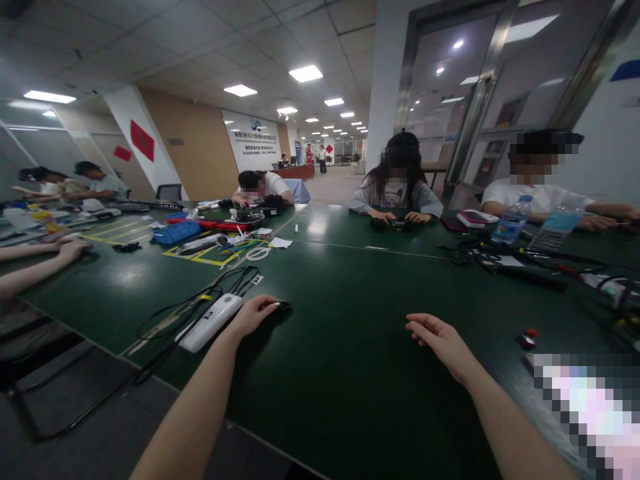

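Note:
Over the green table, my left hand pinches a small black object with a light-coloured part by the fingertips. Its kind is too small to tell. Just left of this hand lies a white power strip marked "2", with black cables looping around it. My right hand is apart from the left, further right over the table. Its fingers are curled and pressed together; whatever they may hold is hidden. A small red-and-black object lies to the right of that hand.
A blue tray, loose wires and a coiled white cable lie to the left. Water bottles and tangled black cables are at the right. Co-workers sit around the table; one person's forearm reaches in from the left.

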### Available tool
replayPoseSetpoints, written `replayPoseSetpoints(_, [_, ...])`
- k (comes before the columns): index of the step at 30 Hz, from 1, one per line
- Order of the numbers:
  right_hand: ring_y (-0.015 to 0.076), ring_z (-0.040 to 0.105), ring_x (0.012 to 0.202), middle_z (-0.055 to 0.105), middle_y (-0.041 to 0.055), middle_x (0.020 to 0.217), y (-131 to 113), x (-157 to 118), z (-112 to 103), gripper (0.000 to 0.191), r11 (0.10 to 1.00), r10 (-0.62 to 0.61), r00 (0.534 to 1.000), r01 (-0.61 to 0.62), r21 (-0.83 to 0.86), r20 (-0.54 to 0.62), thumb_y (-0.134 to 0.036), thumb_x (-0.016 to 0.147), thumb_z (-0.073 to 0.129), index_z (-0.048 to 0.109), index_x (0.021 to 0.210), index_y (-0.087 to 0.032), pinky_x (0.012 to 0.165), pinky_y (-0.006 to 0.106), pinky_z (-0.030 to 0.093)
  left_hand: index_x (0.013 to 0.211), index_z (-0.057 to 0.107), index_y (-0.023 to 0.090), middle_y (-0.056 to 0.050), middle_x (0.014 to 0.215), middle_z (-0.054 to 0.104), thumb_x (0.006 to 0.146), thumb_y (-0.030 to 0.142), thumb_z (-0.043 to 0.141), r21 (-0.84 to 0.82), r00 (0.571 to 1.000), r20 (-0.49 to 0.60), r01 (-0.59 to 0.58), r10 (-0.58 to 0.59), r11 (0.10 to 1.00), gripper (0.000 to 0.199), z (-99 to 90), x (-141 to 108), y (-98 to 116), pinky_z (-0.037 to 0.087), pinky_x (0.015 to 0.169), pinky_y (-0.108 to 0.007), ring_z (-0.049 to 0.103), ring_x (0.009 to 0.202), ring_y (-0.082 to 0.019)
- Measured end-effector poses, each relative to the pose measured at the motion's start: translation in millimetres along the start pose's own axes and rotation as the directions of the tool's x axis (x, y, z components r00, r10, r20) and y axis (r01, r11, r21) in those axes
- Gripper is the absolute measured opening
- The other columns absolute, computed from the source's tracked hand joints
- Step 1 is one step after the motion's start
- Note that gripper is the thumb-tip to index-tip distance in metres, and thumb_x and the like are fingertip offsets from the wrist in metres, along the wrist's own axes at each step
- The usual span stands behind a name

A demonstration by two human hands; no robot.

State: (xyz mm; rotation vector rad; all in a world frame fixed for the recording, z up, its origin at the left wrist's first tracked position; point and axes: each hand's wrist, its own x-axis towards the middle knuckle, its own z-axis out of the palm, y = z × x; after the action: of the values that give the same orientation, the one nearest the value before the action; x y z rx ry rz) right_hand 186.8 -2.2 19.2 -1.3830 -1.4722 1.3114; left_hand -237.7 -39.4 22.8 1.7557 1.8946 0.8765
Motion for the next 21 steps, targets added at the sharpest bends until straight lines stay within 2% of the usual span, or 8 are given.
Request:
replayPoseSetpoints(7, [0.0211, 0.056, 0.082, 0.063, 0.0053, 0.094, -1.6, -0.1, -2.3, 0.036, 0.999, 0.000, 1.000, 0.001, -0.033, 0.024, -0.041, 0.068, 0.057, 0.059, 0.098, -0.022, 0.071, 0.034, 0.045, 0.087, 0.057, 0.016, -0.004, 0.085, 0.062, 0.070, 0.042, 0.046, 0.040, 1.000, 0.007, -0.028, 0.028, 0.999, 0.032, -1.2, -0.8, 4.1, 0.043, 0.075, -0.030, 0.056, 0.080, -0.018])
replayPoseSetpoints(14, [0.0224, 0.056, 0.083, 0.063, 0.0068, 0.093, -3.7, -1.2, -1.8, 0.041, 0.999, 0.011, 1.000, -0.011, -0.042, 0.014, -0.045, 0.065, 0.059, 0.059, 0.098, -0.021, 0.070, 0.034, 0.047, 0.089, 0.055, 0.017, -0.003, 0.086, 0.060, 0.071, 0.043, 0.046, -0.028, 0.999, 0.033, -0.031, 0.032, 0.999, 0.033, 1.1, -0.8, -1.0, 0.044, 0.074, -0.029, 0.056, 0.079, -0.017])
replayPoseSetpoints(21, [0.0225, 0.056, 0.084, 0.063, 0.0074, 0.097, 2.0, 2.6, -4.0, 0.044, 0.998, 0.018, 1.000, -0.016, -0.056, 0.023, -0.046, 0.066, 0.059, 0.057, 0.101, -0.020, 0.070, 0.033, 0.047, 0.086, 0.055, 0.018, -0.002, 0.087, 0.060, 0.072, 0.038, 0.044, -0.041, 0.999, 0.036, -0.008, 0.010, 0.999, 0.027, 0.5, -1.0, 5.4, 0.042, 0.079, -0.029, 0.055, 0.084, -0.017])
